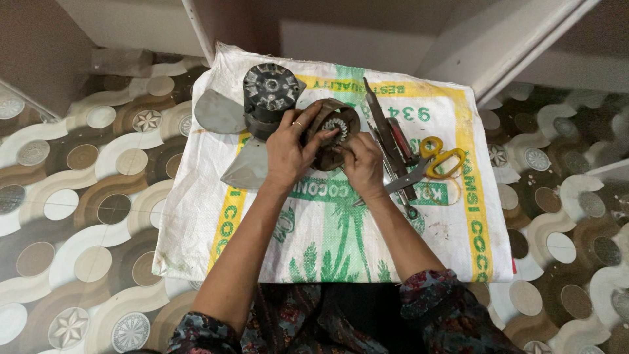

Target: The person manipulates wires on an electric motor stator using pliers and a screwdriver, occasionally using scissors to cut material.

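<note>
A round brown motor part with a toothed metal centre (335, 127) lies on a white printed woven sack (327, 216). My left hand (290, 149) grips its left rim, a ring on one finger, fingers curled over the top. My right hand (362, 164) holds its lower right edge, fingertips at the centre. Just left of it stands a dark fan motor housing (270, 92) with grey metal blades (219, 113) spreading out to the left and below.
Yellow-handled scissors (438, 159), a flat file (380, 118), a red-handled tool (401, 141) and a wrench (403, 196) lie right of my hands. The sack covers a patterned floor (78, 196). White wall trim (498, 46) runs behind.
</note>
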